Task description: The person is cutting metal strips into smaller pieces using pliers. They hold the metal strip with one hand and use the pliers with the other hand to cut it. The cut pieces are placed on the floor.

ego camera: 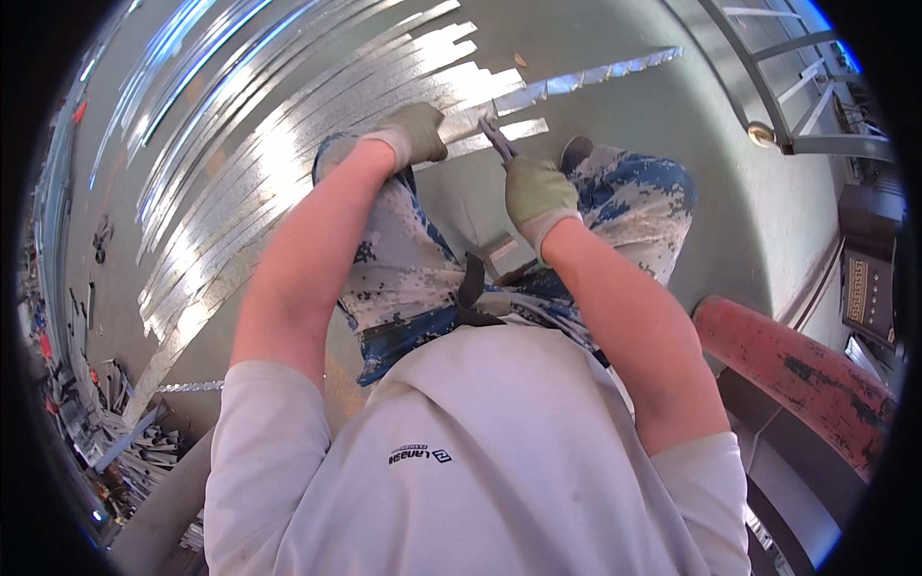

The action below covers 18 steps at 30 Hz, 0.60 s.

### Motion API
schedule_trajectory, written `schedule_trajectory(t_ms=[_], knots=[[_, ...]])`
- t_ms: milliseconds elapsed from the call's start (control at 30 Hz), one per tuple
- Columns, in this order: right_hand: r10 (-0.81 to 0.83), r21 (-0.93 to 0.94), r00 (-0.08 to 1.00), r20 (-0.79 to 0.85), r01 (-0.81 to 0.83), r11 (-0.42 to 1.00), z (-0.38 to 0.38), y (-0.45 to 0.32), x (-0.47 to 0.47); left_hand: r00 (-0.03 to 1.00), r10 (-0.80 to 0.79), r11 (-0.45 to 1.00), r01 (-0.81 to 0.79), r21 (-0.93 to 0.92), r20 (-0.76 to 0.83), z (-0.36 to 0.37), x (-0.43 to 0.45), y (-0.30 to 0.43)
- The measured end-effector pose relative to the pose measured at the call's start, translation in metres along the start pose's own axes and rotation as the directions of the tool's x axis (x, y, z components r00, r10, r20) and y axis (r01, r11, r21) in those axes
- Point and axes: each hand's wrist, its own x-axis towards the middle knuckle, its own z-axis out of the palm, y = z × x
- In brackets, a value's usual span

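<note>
My left hand (412,135), in a pale green work glove, is closed around a flat sheet-metal strip (461,124) above my left knee. Pliers (498,140) are gripped in my right hand (540,191), gloved the same way. Their jaws lie at the strip, just right of my left fingers; whether they bite on it, I cannot tell. A metal strip with a notched edge (612,70) reaches out to the right beyond the jaws. Beneath my left hand spreads a broad layer of long shiny metal strips (288,144), their ends staggered.
A metal frame with a caster wheel (761,135) stands at upper right. Right of me lies a worn red cylinder (792,381). Metal offcuts (148,450) are heaped at lower left. A small block (499,248) sits on the floor between my legs.
</note>
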Motion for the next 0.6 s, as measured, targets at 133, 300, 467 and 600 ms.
schedule_trajectory(t_ms=[133, 300, 467, 600], knots=[[-0.14, 0.022, 0.989, -0.051, 0.142, 0.99, -0.008, 0.011, 0.002, 0.997, -0.066, 0.991, 0.071, -0.113, 0.046, -0.014, 0.003, 0.008], [-0.058, 0.034, 0.998, 0.023, 0.057, 0.998, -0.002, 0.009, 0.0, 0.995, -0.06, 0.998, 0.061, 0.006, -0.075, -0.015, -0.024, 0.018], [-0.043, 0.117, 0.997, 0.067, 0.035, 0.992, -0.013, 0.017, -0.005, 0.926, -0.081, 0.993, 0.107, 0.049, -0.368, -0.031, -0.111, 0.015], [-0.038, 0.132, 0.996, 0.08, 0.027, 0.991, -0.023, 0.023, -0.004, 0.887, -0.17, 0.981, 0.194, 0.013, -0.43, -0.019, -0.171, -0.027]])
